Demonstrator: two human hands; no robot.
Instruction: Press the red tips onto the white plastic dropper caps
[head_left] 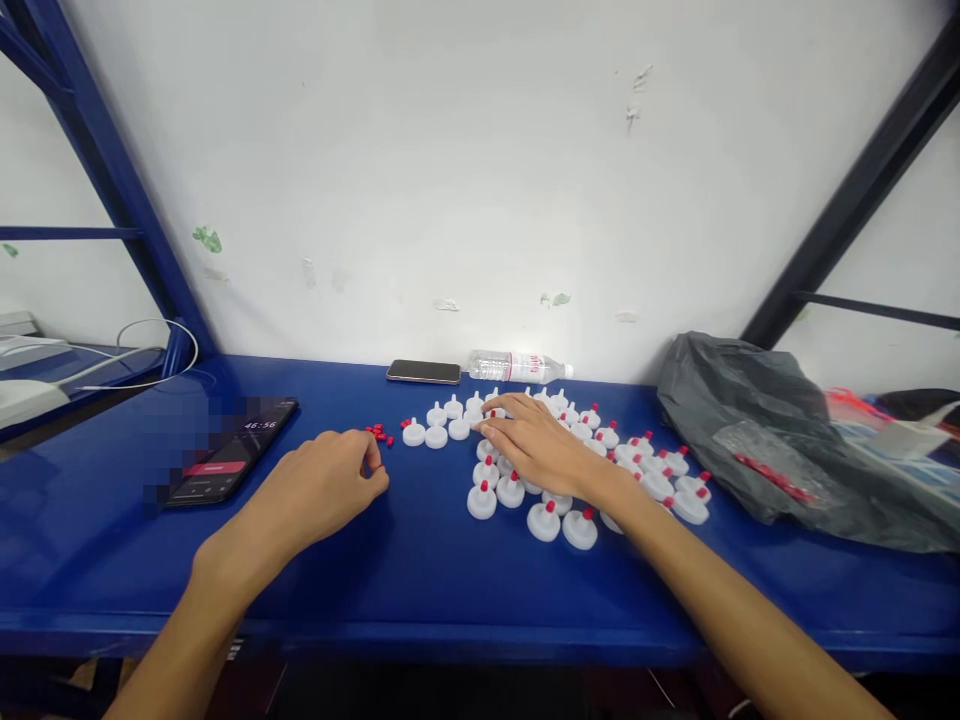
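Observation:
My left hand [330, 488] hovers over the blue table with thumb and fingertips pinched together; whatever they hold, if anything, is hidden. Just beyond those fingertips lies a small pile of red tips [380, 434]. My right hand [536, 445] reaches over a group of white nozzle caps, palm down, fingers stretched out and apart. Its fingertips are close to a plain white nozzle cap [474, 412]; contact is unclear. Plain caps [436, 437] stand at the left and back of the group. Nearer and to the right, many caps carry red tips [482, 500]. The right hand covers some caps.
A dark phone [424, 372] and a clear plastic bottle [517, 366] lie along the wall. A phone showing a timer [236, 455] is at left. On the right sits a grey plastic bag [727, 430] with a clear packet of red pieces [776, 477]. Metal posts flank the table.

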